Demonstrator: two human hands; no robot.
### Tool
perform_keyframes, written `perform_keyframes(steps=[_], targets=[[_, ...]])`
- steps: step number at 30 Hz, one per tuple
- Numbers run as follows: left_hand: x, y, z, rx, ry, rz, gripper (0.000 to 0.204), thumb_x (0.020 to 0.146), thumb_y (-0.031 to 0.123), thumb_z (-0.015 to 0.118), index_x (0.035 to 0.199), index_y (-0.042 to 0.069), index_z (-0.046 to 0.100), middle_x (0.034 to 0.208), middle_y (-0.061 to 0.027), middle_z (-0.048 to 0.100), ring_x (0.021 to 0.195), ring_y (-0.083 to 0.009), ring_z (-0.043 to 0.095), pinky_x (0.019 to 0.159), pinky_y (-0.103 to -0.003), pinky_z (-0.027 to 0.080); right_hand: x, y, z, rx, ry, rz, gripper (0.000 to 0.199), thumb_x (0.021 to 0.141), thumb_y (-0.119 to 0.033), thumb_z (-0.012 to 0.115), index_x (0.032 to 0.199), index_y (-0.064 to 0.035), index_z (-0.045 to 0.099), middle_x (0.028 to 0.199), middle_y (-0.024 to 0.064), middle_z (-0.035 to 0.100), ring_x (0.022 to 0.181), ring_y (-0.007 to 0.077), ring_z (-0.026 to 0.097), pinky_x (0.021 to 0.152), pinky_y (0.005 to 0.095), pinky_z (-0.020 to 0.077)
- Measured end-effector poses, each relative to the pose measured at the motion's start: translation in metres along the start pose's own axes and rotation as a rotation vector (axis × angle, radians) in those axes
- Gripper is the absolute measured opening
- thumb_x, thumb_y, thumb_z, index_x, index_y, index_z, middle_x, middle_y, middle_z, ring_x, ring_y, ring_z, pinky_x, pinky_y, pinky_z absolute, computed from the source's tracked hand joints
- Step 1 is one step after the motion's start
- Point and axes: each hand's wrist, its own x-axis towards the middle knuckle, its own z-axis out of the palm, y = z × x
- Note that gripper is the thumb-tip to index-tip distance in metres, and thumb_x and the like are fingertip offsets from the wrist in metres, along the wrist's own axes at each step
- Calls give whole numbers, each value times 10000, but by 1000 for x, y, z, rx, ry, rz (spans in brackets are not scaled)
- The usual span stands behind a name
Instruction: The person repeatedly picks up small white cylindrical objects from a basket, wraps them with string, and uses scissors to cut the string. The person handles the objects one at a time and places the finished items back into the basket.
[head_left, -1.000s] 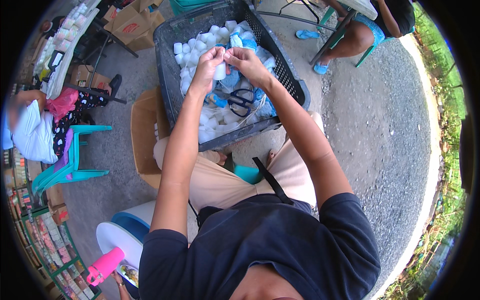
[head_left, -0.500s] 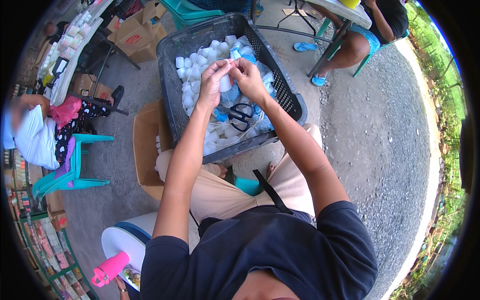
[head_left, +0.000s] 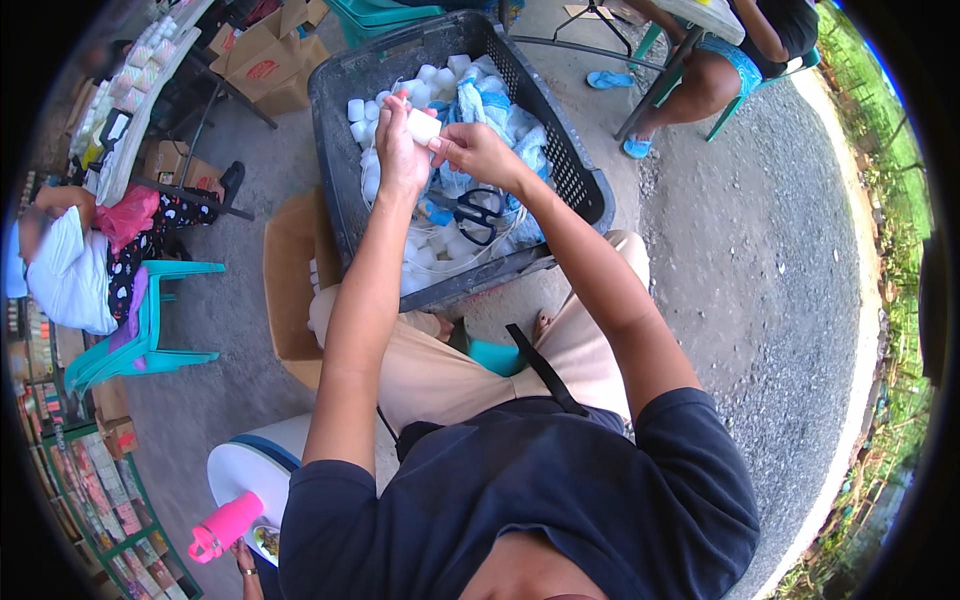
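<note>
A small white cylindrical piece (head_left: 424, 126), slightly tapered, is held between my two hands above a black plastic crate (head_left: 330, 165). My left hand (head_left: 400, 158) supports it against its raised fingers. The fingertips of my right hand (head_left: 480, 155) pinch its near right end. Many similar white pieces (head_left: 432, 82) fill the crate, along with crumpled blue and white plastic (head_left: 500, 110) and loose white string. Dark-handled scissors (head_left: 480, 217) lie on the heap, just nearer to me than my right hand.
An open cardboard box (head_left: 290, 290) stands left of the crate. At the left, a person (head_left: 75, 260) sits on a green chair (head_left: 150, 330) by a table. Another person (head_left: 720, 85) sits at a table at far right. A pink tumbler (head_left: 228, 525) rests on a round white surface at lower left.
My hands have moved apart slightly and up-left from a fingertip pinch at the string. The white piece, which hung below my fingers, is now tipped sideways and raised between them.
</note>
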Motion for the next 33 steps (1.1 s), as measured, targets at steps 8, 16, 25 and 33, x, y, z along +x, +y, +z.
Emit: perform_keyframes(steps=[8,16,25,33], targets=[[-11,-1,10,-4,-263,-129,290,956,234,557,1150,37,471,1166,-167,598,1083,-269,594,876,-332,445,-8,-1,-18,-41,75,-19,227,924,-192,596,826,8,642,669,25,622,610,71,536,572,240,452],[-20,43,17,34,-406,-44,418,934,168,578,1313,74,429,1296,-188,511,1091,-341,601,955,-391,482,-32,-9,12,-555,167,-101,270,737,-159,687,937,4,606,922,195,657,843,378,649,740,424,523],[-52,49,7,453,-338,26,417,917,250,632,1275,82,500,882,-73,669,605,-50,529,564,-188,440,-45,-6,25,-1212,-338,39,604,677,-323,765,1126,16,545,984,149,675,909,297,673,769,377,544],[-39,42,-35,742,-173,100,357,949,267,586,1246,80,527,800,-26,628,581,-40,467,502,-200,378,-68,-31,1,-1331,-259,-235,182,779,-135,606,955,-106,646,907,78,686,866,233,667,843,407,446]])
